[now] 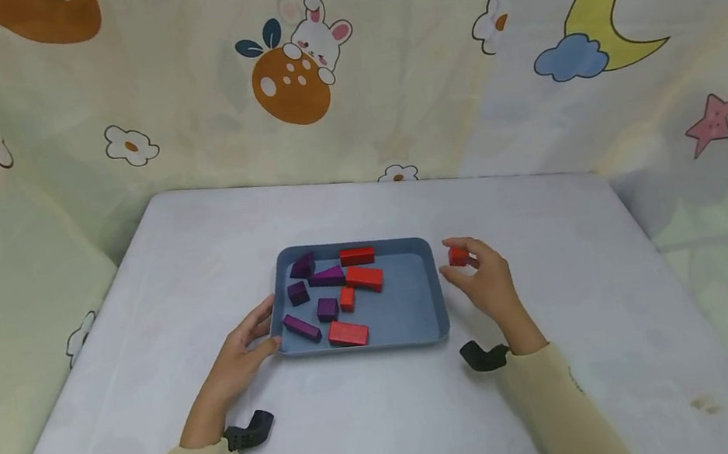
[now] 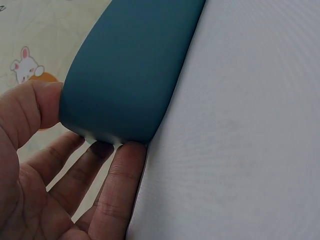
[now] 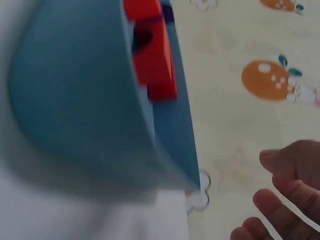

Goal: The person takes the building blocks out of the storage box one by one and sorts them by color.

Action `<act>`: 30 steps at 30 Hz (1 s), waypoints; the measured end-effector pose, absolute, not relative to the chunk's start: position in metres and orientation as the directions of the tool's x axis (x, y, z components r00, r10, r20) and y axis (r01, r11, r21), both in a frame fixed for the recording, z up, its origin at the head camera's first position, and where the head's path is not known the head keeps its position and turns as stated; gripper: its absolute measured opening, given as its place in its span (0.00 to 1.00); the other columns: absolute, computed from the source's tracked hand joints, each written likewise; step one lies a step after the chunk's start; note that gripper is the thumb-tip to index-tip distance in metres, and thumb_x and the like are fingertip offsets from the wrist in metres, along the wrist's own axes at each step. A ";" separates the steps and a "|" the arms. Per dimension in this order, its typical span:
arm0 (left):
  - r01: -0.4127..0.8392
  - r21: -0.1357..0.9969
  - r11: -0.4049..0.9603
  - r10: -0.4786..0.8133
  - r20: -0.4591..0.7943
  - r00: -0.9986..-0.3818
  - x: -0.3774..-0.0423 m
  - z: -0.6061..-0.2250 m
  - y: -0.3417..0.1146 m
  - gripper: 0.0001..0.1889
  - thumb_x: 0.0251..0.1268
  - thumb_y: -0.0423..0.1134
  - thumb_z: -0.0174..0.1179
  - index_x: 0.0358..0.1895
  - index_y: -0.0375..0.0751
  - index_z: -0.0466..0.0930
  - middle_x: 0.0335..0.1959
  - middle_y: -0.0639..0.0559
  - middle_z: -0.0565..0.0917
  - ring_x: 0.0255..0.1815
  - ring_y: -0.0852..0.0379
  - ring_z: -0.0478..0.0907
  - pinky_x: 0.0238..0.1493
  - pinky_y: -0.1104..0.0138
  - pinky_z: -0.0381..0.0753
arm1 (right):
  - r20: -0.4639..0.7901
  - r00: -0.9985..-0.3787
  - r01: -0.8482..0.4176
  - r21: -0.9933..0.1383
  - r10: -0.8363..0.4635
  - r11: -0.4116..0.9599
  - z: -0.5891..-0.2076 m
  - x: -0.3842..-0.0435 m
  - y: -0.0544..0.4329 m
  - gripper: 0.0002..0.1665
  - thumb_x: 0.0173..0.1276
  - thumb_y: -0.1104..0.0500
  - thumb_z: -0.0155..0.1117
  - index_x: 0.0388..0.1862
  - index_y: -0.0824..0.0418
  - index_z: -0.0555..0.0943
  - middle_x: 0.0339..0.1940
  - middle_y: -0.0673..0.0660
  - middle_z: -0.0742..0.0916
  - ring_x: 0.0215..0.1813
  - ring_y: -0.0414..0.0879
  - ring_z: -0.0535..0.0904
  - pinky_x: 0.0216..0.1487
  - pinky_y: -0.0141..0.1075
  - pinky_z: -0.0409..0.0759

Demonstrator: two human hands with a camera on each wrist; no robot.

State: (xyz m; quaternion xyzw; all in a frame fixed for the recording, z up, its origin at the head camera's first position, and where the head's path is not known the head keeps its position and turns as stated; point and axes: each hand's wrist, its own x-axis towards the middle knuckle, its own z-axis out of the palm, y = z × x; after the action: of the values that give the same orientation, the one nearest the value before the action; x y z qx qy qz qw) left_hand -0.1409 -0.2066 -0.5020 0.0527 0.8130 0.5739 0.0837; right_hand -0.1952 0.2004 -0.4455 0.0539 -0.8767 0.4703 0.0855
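A shallow blue tray [image 1: 411,306] sits mid-table with red and purple blocks in its left and middle parts. At its left end my left hand [image 1: 242,359] holds the edge, the thumb by the near corner. In the left wrist view its thumb [image 2: 47,102] is at the upper edge of the tray [image 2: 120,75], and several fingertips press the end wall. Just past the tray's right edge, my right hand [image 1: 488,283] pinches a small red block [image 1: 458,256] between thumb and fingers. That block does not show in the right wrist view, where the hand [image 3: 295,190] is partly cut off.
Red blocks such as the long one [image 1: 348,333] and purple ones such as the cube [image 1: 328,309] lie loose in the tray. White cloth covers the table [image 1: 380,428]. A printed curtain [image 1: 422,93] hangs behind it. Dark wrist cameras [image 1: 250,430] sit at both cuffs.
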 end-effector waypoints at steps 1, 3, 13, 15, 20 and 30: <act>-0.013 0.942 0.336 0.180 -0.077 -0.981 -0.141 -0.502 -0.207 0.38 0.77 0.31 0.60 0.87 0.41 0.59 0.83 0.33 0.67 0.74 0.34 0.73 0.67 0.44 0.75 | 0.198 -0.980 -0.186 -0.823 -0.037 0.537 -0.446 -0.192 0.194 0.28 0.68 0.74 0.75 0.66 0.73 0.81 0.63 0.72 0.85 0.69 0.67 0.80 0.72 0.54 0.76; -0.014 0.944 0.330 0.180 -0.077 -0.981 -0.141 -0.503 -0.208 0.38 0.77 0.30 0.60 0.87 0.40 0.59 0.83 0.33 0.67 0.74 0.34 0.73 0.66 0.53 0.77 | 0.174 -0.982 -0.189 -0.835 -0.078 0.516 -0.448 -0.185 0.181 0.28 0.67 0.73 0.76 0.65 0.72 0.81 0.63 0.71 0.86 0.68 0.67 0.81 0.72 0.53 0.77; -0.044 0.943 0.329 0.172 -0.105 -0.979 -0.142 -0.503 -0.207 0.39 0.77 0.32 0.61 0.88 0.43 0.59 0.83 0.34 0.66 0.75 0.34 0.73 0.69 0.42 0.73 | 0.072 -0.971 -0.172 -0.877 -0.230 0.448 -0.460 -0.164 0.133 0.23 0.67 0.70 0.78 0.60 0.70 0.85 0.59 0.64 0.89 0.61 0.60 0.86 0.64 0.49 0.83; -0.038 0.945 0.324 0.175 -0.099 -0.980 -0.143 -0.503 -0.207 0.39 0.77 0.31 0.61 0.87 0.42 0.59 0.83 0.34 0.66 0.75 0.34 0.72 0.70 0.40 0.72 | 0.062 -0.965 -0.174 -0.879 -0.256 0.444 -0.461 -0.163 0.127 0.21 0.67 0.70 0.78 0.59 0.71 0.86 0.56 0.65 0.90 0.58 0.60 0.87 0.62 0.49 0.84; -0.013 0.947 0.321 0.189 -0.078 -0.979 -0.144 -0.504 -0.206 0.38 0.77 0.31 0.60 0.87 0.40 0.59 0.83 0.33 0.66 0.75 0.34 0.72 0.67 0.48 0.76 | 0.006 -0.945 -0.162 -0.878 -0.327 0.451 -0.462 -0.163 0.112 0.19 0.67 0.69 0.79 0.55 0.72 0.87 0.53 0.66 0.91 0.53 0.59 0.89 0.58 0.48 0.87; 0.015 0.953 0.304 0.199 -0.048 -0.979 -0.144 -0.506 -0.208 0.38 0.76 0.29 0.60 0.86 0.37 0.59 0.82 0.31 0.67 0.73 0.33 0.73 0.56 0.72 0.77 | -0.122 -0.899 -0.159 -0.803 -0.420 0.574 -0.464 -0.174 0.093 0.19 0.63 0.62 0.84 0.51 0.66 0.90 0.44 0.56 0.91 0.45 0.47 0.86 0.52 0.39 0.86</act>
State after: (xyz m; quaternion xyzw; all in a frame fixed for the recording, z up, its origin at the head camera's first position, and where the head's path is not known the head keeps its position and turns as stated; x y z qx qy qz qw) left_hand -0.1439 -0.2077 -0.5058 0.0666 0.8035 0.5863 0.0784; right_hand -0.1744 0.0932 -0.4638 0.1657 -0.8742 0.4306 -0.1516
